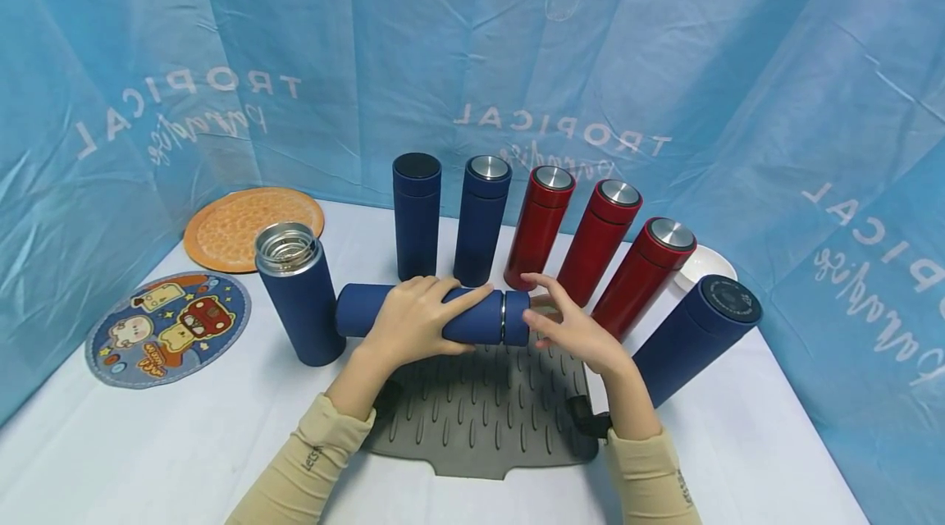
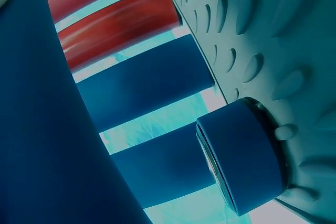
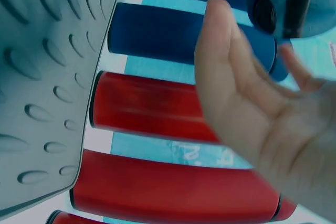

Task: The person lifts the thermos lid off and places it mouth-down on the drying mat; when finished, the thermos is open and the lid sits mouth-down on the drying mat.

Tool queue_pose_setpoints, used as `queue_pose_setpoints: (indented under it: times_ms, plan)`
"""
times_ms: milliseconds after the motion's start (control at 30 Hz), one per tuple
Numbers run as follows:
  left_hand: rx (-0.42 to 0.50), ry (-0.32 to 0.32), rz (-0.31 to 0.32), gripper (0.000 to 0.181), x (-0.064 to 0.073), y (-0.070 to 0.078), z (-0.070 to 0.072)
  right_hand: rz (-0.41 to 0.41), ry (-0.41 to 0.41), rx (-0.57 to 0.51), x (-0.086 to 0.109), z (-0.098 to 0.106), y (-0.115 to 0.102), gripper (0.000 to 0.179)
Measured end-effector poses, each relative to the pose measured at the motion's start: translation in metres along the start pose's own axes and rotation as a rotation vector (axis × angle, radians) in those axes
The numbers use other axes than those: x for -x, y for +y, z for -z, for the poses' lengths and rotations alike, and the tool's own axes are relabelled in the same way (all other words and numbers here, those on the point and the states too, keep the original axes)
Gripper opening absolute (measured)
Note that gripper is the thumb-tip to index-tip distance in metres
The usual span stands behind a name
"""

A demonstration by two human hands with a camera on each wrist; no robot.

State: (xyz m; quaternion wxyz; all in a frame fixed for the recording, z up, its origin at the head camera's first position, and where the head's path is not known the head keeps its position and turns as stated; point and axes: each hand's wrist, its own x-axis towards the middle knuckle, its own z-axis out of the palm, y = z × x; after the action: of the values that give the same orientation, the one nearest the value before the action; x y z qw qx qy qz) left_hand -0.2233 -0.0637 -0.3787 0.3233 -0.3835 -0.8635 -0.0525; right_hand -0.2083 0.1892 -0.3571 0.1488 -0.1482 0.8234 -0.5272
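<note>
My left hand (image 1: pixel 421 316) grips a blue thermos bottle (image 1: pixel 472 320) from above, holding it on its side over the grey mat, its capped end to the right. At that end my right hand (image 1: pixel 576 324) has its fingers spread around the cap; in the right wrist view they look loose and apart from the bottle's shiny end (image 3: pixel 294 9). Left of the held bottle, an uncapped blue thermos (image 1: pixel 299 303) stands with its steel neck showing. A loose blue lid (image 2: pixel 241 156) sits on the mat in the left wrist view; the head view hides it.
Behind the ribbed grey mat (image 1: pixel 472 435) stand two blue thermoses (image 1: pixel 417 221) and several red ones (image 1: pixel 542 221). Another blue thermos (image 1: pixel 694 340) is at the right, near a white dish (image 1: pixel 712 261). Two round placemats (image 1: pixel 166 328) lie at the left. A blue curtain (image 1: pixel 472 41) surrounds the table.
</note>
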Motion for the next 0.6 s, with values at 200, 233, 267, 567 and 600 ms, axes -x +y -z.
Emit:
queue_pose_setpoints:
  times_ms: [200,233,267,567,600]
  plan:
    - [-0.003,-0.011,0.005,0.084,-0.0003,0.0008,0.0007,-0.089,0.098,0.034,-0.0016,-0.0054,-0.0024,0.051]
    - [-0.002,-0.015,0.005,0.084,-0.0004,0.001,0.0009,-0.092,0.105,0.039,-0.002,-0.0057,-0.0023,0.05]
    - [-0.002,-0.019,0.005,0.083,-0.0005,0.0012,0.0011,-0.094,0.107,0.039,-0.0023,-0.0058,-0.0021,0.05]
    - [-0.006,-0.025,0.006,0.082,-0.0006,0.0007,0.0025,0.043,0.024,-0.004,-0.0015,0.0009,0.0043,0.057]
    - [-0.005,-0.024,0.006,0.083,-0.0004,0.0005,0.0024,0.066,0.017,-0.005,-0.0014,0.0013,0.005,0.06]
